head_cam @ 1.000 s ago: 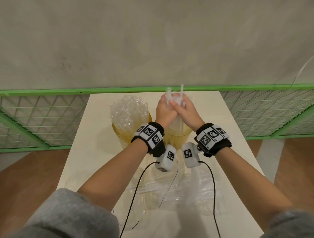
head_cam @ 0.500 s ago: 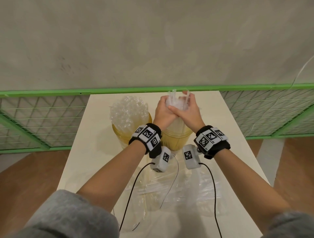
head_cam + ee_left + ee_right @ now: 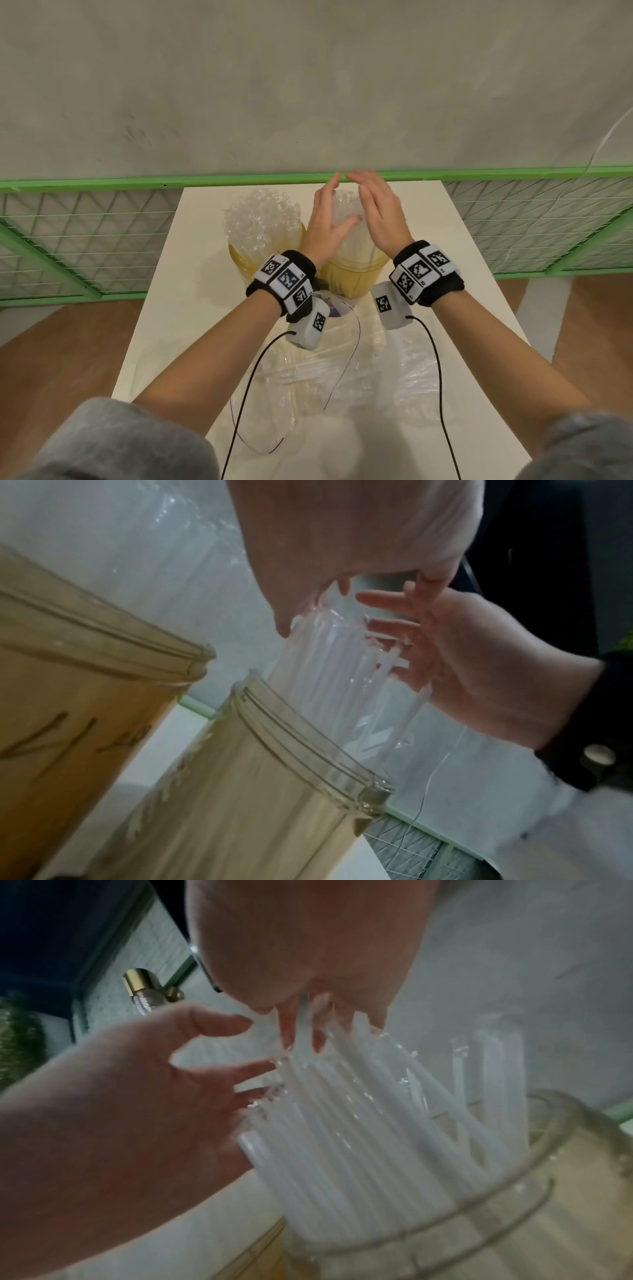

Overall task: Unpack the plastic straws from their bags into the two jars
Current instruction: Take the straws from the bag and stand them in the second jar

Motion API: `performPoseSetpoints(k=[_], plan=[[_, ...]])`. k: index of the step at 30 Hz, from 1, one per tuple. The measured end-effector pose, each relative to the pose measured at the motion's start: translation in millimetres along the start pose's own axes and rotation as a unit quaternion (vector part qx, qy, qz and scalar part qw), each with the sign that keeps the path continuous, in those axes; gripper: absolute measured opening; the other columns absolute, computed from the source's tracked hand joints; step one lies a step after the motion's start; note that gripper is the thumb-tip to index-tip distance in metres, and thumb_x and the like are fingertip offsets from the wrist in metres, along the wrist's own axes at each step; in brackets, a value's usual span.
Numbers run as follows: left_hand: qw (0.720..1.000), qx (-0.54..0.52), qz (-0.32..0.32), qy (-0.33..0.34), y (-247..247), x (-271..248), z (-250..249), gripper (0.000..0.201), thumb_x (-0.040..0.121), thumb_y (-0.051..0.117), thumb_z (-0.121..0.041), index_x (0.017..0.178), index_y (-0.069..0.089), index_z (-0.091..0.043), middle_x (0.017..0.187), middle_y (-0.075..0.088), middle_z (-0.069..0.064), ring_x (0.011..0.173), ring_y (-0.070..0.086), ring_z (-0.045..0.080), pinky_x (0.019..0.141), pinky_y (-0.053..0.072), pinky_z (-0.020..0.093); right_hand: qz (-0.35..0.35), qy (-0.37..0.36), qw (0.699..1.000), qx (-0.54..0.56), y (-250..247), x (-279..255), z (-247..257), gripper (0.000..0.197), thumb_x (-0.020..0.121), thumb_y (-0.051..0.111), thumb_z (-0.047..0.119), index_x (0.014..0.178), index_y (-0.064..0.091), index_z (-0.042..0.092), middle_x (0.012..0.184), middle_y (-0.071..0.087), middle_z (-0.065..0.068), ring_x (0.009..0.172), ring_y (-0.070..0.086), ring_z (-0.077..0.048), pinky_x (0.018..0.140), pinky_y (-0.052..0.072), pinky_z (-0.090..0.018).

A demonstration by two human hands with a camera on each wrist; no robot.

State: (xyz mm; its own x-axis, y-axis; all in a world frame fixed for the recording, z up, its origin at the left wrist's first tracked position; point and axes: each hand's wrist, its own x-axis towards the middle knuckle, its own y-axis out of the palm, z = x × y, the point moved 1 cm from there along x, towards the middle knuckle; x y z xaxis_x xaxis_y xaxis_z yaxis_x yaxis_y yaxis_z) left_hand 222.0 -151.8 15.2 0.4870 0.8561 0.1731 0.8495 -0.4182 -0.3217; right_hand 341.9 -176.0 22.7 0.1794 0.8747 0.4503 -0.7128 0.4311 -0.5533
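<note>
Both hands raised over right jar [image 3: 356, 274] at 12 o'clock on table [image 3: 164, 291]. Left hand [image 3: 325, 219] spread, fingers straight, thumb across near side of straws [image 3: 346, 219]. Right hand [image 3: 380, 212] spread likewise, fingers extended and fanned. Nothing pinched; fingertips of the two hands nearly meeting above the bundle. In both wrist views, fingertips brushing the straw tops, palms flanking the bundle at 9 and 3 o'clock.

Straws standing in right jar, long axis near upright, tops leaning and splayed above the rim, some crossing at the 3 o'clock side. Left jar [image 3: 267, 260] at 11 o'clock, just beside right jar, packed with straws to well above the rim. Bags [image 3: 342, 377] lying flat at 6 o'clock, near the wrists; contents unclear through the film.

Key relation: bundle directly between and below the palms, axis vertical, both hands equally near. Probable step: squaring and settling the bundle. Next move likely calls for downward taps along the axis; sideways push risks tipping straws over the rim.
</note>
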Motion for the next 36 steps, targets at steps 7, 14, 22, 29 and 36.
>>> performPoseSetpoints(k=[7,14,22,29,36], plan=[[0.989,0.040,-0.086,0.109,-14,-31,-19,0.054,0.089,0.042,-0.009,0.141,0.031,-0.015,0.147,0.025,0.008,0.136,0.025,0.011,0.114,0.019,0.023,-0.146,-0.054,0.988,0.005,13,-85,38,0.029,0.090,0.039,0.012,0.112,0.056,0.003,0.118,0.052,-0.012,0.119,0.044,-0.019,0.106,0.032,-0.027],[0.988,0.151,0.018,-0.029,-8,-106,36,0.015,0.089,0.047,0.001,0.093,0.061,-0.006,0.095,0.052,-0.002,0.086,0.049,0.009,0.080,0.044,0.015,0.351,0.076,0.933,-0.026,68,-157,12,0.021,0.086,0.046,-0.001,0.101,0.061,-0.001,0.101,0.062,-0.016,0.088,0.057,-0.021,0.080,0.041,-0.022],[0.899,0.200,0.280,-0.271,17,-167,107,0.077,0.089,0.043,0.005,0.149,-0.002,-0.010,0.148,0.034,0.017,0.135,0.037,0.027,0.110,0.031,0.032,0.537,0.065,0.786,-0.300,79,-186,-9,0.073,0.074,0.074,0.030,0.137,0.038,0.017,0.129,0.044,-0.008,0.116,0.047,-0.028,0.093,0.045,-0.041],[0.895,0.195,0.289,-0.279,10,-165,110,0.072,0.090,0.039,0.003,0.150,0.003,-0.012,0.152,0.029,0.013,0.138,0.032,0.026,0.111,0.028,0.030,0.473,0.055,0.811,-0.340,88,-203,-20,0.069,0.075,0.066,0.034,0.136,0.035,0.019,0.129,0.039,-0.005,0.113,0.043,-0.027,0.091,0.041,-0.040],[0.875,0.273,0.317,-0.245,13,-162,103,0.068,0.090,0.046,-0.009,0.148,0.011,-0.009,0.147,0.033,0.017,0.132,0.038,0.030,0.108,0.034,0.037,0.430,0.032,0.810,-0.398,95,-201,-25,0.049,0.084,0.056,0.032,0.129,0.042,0.014,0.127,0.048,-0.008,0.116,0.043,-0.029,0.093,0.035,-0.041]])
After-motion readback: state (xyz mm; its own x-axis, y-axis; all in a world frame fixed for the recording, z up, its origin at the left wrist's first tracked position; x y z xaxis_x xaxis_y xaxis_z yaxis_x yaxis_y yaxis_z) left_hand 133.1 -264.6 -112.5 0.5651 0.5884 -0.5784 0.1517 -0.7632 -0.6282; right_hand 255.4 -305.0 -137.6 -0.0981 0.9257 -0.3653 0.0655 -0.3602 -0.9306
